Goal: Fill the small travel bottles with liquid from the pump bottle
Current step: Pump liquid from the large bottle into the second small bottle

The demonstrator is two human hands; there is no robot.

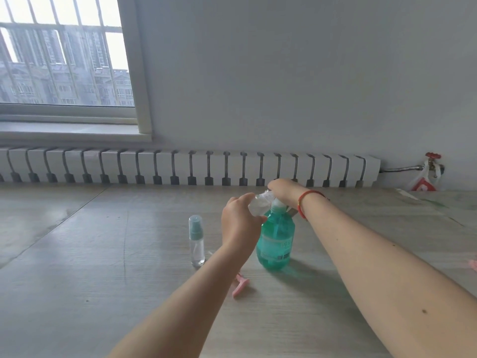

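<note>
Left hand (238,220) grips a clear travel bottle (259,204) at the green-filled pump bottle (276,241); right hand (284,191) presses its pump.

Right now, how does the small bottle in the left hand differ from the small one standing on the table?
The held bottle is tilted at the pump bottle's spout, gripped by the left hand; the standing bottle is upright and untouched. The standing bottle wears a teal spray cap; the held one's top is hidden. Both are clear.

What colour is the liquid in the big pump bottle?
Teal green, seen in the head view through the clear plastic pump bottle.
</note>
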